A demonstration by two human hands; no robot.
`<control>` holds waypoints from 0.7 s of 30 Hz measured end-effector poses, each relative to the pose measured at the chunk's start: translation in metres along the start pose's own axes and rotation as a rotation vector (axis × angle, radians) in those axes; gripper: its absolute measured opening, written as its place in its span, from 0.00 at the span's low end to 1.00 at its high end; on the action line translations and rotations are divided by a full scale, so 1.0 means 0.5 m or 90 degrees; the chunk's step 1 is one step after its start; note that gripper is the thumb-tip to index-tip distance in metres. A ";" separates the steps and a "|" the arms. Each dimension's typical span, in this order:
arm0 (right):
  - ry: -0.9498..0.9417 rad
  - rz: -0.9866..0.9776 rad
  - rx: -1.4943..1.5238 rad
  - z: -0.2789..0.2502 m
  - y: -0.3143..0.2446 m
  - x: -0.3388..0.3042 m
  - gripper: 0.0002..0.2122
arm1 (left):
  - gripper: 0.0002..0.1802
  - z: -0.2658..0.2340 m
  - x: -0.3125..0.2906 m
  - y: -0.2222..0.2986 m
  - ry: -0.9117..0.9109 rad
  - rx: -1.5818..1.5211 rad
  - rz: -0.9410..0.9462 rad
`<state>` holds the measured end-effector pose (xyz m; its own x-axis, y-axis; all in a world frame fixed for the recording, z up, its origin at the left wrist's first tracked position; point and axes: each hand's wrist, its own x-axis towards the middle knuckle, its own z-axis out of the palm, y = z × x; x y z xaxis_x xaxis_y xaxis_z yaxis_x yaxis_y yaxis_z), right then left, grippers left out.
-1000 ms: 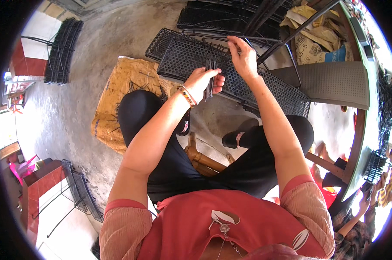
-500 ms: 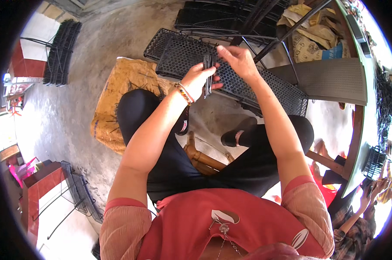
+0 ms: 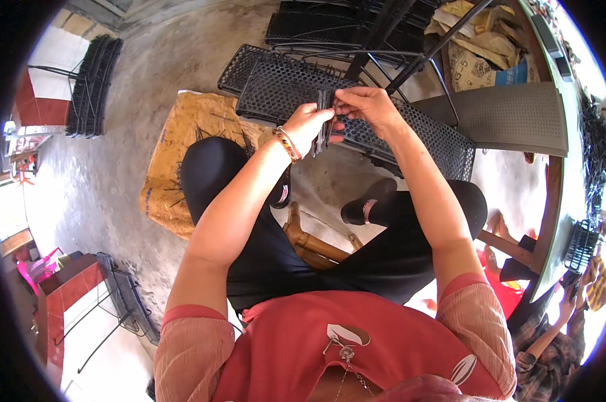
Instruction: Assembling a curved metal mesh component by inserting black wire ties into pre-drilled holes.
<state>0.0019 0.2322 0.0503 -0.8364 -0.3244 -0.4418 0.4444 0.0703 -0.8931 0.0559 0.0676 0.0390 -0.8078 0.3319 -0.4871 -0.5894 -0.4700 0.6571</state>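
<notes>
My left hand is closed around a bundle of thin black strips, held upright over the black perforated metal racks. At the bundle's right side, my right hand has its thumb and fingertips pinched together, touching or nearly touching the strips. What lies between those fingertips is too small to make out. The racks, with rows of round holes, lie in front of my knees. More black strips are scattered on a yellow-brown sack beside my left knee.
Black metal frame bars rise beyond the racks. Crumpled paper sacks lie at the far right, near a grey perforated panel. A pale green tabletop runs along the right, with a black wire basket near another person's hands.
My right hand has come down and left, from above the bundle to its side, and its fingers have closed together. My left hand still holds the bundle, nearly unmoved.
</notes>
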 end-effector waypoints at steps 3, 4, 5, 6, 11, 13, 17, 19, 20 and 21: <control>-0.028 0.019 -0.019 -0.006 0.004 0.004 0.10 | 0.10 -0.004 0.007 -0.003 -0.041 0.010 -0.006; -0.039 0.035 -0.018 -0.008 0.005 0.004 0.10 | 0.10 -0.002 0.008 -0.005 -0.042 0.010 -0.007; -0.039 0.035 -0.018 -0.009 0.006 0.003 0.10 | 0.10 0.001 0.009 -0.008 -0.031 0.002 -0.002; -0.022 0.030 0.006 -0.006 0.005 0.001 0.10 | 0.10 0.002 0.008 -0.008 -0.018 -0.007 0.003; 0.050 -0.082 0.062 -0.017 -0.009 0.011 0.10 | 0.09 -0.018 0.024 -0.010 0.088 -0.013 0.025; 0.102 -0.241 -0.041 -0.033 -0.029 0.020 0.08 | 0.09 -0.017 0.023 -0.009 0.147 -0.007 0.035; 0.227 -0.412 -0.148 -0.041 -0.033 0.055 0.07 | 0.07 -0.008 0.015 -0.004 0.116 -0.004 0.018; 0.231 -0.442 -0.156 -0.041 -0.021 0.072 0.07 | 0.07 -0.004 0.012 -0.005 0.094 -0.006 0.008; 0.239 -0.448 -0.198 -0.044 -0.014 0.077 0.07 | 0.08 -0.003 0.012 -0.006 0.087 -0.010 0.010; 0.244 -0.453 -0.238 -0.041 -0.012 0.080 0.07 | 0.09 -0.006 0.011 -0.006 0.083 -0.014 0.012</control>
<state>-0.0409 0.2380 0.0360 -0.9539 -0.0759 0.2905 -0.2997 0.2978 -0.9063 0.0531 0.0684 0.0328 -0.8094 0.2148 -0.5466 -0.5728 -0.4939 0.6542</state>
